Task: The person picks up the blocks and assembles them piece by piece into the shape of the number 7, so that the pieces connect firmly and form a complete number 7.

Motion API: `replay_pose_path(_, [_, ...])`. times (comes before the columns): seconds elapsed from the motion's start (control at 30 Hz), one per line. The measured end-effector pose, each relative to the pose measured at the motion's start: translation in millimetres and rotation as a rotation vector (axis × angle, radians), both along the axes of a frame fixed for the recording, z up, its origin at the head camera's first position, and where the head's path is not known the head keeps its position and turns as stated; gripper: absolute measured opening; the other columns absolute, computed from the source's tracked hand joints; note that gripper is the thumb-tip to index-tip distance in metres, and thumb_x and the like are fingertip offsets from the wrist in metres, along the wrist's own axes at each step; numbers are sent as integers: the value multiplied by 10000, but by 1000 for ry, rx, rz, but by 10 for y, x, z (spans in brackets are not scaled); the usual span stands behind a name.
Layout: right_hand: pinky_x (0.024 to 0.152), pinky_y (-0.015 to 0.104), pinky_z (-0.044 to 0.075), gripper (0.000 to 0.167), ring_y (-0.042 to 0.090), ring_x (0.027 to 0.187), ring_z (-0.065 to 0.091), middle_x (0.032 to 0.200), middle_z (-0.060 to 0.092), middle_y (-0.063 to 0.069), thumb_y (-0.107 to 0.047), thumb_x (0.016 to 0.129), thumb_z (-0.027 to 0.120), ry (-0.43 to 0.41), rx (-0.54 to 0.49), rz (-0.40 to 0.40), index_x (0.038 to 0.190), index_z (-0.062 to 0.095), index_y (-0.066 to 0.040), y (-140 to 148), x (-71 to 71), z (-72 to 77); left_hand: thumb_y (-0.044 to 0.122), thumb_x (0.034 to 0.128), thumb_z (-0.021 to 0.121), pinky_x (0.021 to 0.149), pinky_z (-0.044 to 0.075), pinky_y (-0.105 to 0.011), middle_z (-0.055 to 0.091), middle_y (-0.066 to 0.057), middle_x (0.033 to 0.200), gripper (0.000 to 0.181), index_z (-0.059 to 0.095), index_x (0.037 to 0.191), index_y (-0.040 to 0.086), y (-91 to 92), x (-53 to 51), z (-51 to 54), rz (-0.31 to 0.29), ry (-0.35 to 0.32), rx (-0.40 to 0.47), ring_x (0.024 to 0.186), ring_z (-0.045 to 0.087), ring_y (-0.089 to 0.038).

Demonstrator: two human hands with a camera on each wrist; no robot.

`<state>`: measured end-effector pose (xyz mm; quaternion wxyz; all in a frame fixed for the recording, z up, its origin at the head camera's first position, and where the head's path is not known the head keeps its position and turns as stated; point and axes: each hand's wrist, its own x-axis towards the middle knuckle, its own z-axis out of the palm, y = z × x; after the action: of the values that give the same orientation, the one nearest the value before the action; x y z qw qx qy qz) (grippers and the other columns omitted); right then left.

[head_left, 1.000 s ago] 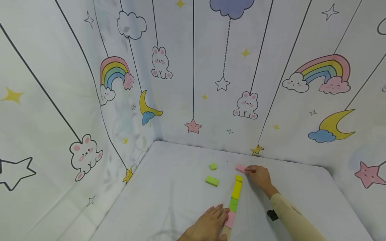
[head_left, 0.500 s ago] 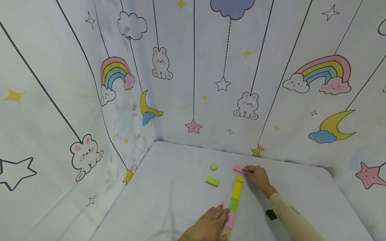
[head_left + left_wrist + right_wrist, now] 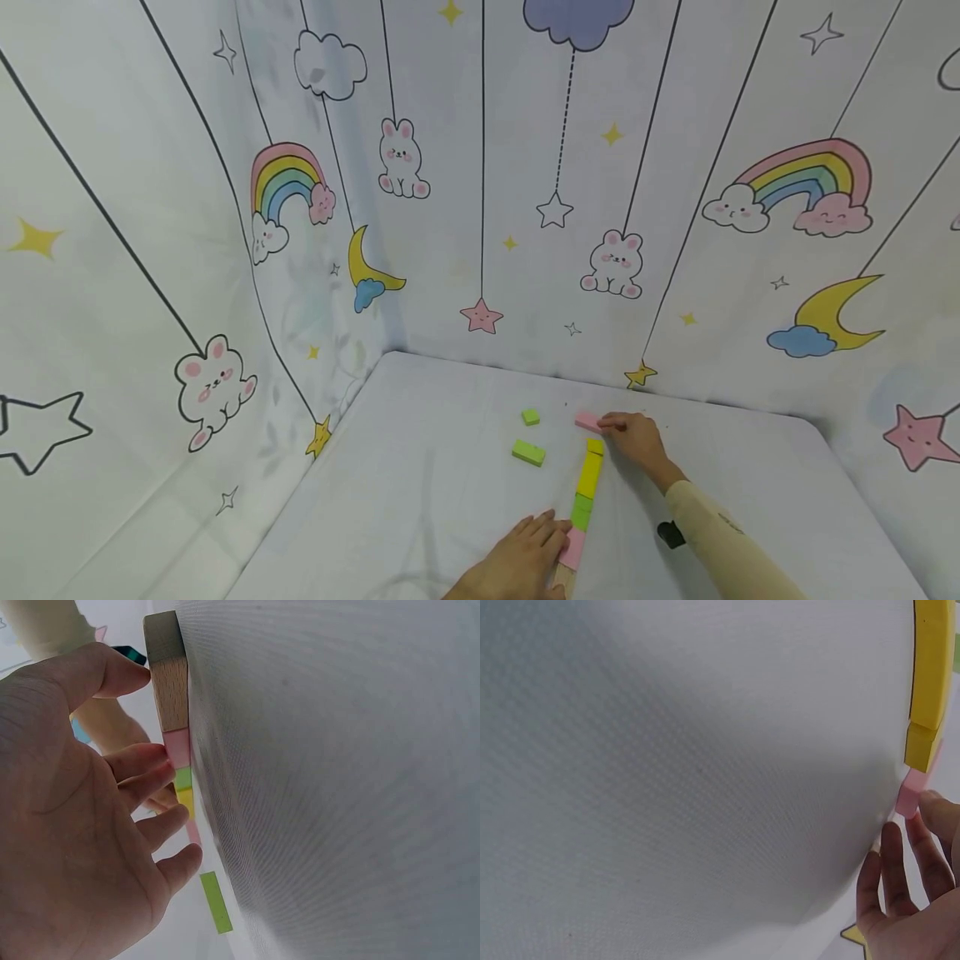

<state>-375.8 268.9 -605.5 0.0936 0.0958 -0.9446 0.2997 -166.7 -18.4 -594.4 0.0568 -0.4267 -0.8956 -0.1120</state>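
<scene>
My right hand pinches a pink block by its right end at the far end of a row of blocks; in the right wrist view, thumb and finger close on that pink block. The row runs from a small yellow block through a long yellow block, green and pink pieces to bare wood. My left hand lies against the row's near left side, fingers extended. In the left wrist view its thumb touches the wooden block and its fingertips meet the pink one.
Left of the row lie a green rectangular block and a smaller green block. A black object shows beside the right sleeve. White walls with cartoon prints border the white table.
My right hand has slid the pink block a little to the left, toward the space beyond the row's far end. The left hand and the row have stayed put.
</scene>
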Motion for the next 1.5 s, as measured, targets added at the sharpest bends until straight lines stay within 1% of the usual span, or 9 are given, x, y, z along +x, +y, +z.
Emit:
replay_pose_path(0.13, [940,558,559,134,375,1133,690,1191,763,123,-124,965,747,6,-3,3,1064,837,-120,-25,4,-3,451,997,593,1135,455,-431,468,-42,1573,537,531,1407,109,0,-2,-1,1,-20,6,1465,446,-286])
replay_pose_path(0.23, [929,546,566,136,362,1121,695,1184,765,118,-121,960,753,11,-4,7,1067,837,-115,-45,1,-7,449,996,594,1138,452,-429,462,-39,1577,530,530,1401,113,2,-3,1,2,-26,4,1469,440,-283])
replay_pose_path(0.6, [950,541,561,150,354,1132,687,1218,753,123,-111,968,738,-24,-2,17,1085,831,-111,-140,8,20,451,996,581,1160,429,-422,447,-19,1592,587,496,1465,108,15,-5,-31,24,-46,-9,1489,414,-261])
replay_pose_path(0.87, [915,523,574,142,334,1096,697,1207,758,108,-118,964,743,-30,-11,19,1072,835,-121,-183,5,22,455,989,602,1160,428,-412,448,-9,1590,546,528,1420,128,8,-2,-15,28,-45,-18,1487,418,-256])
replay_pose_path(0.97, [927,517,573,145,326,1095,698,1205,760,99,-127,967,740,-45,-13,12,1077,834,-128,-204,4,36,458,986,609,1159,429,-413,443,-10,1593,539,530,1410,133,5,-3,-7,26,-45,-22,1487,417,-259])
replay_pose_path(1.27, [962,519,565,153,330,1113,690,1225,752,114,-134,977,731,-75,-3,5,1095,829,-135,-255,11,71,489,985,610,1163,424,-398,433,7,1599,578,517,1435,138,12,-18,-49,31,-34,-39,1490,411,-242])
replay_pose_path(1.5, [956,511,569,148,321,1107,687,1234,748,112,-152,975,737,-79,0,-3,1087,833,-143,-277,-5,45,462,968,637,1161,428,-411,437,4,1597,529,537,1385,152,14,-18,-40,28,-36,-31,1485,417,-252])
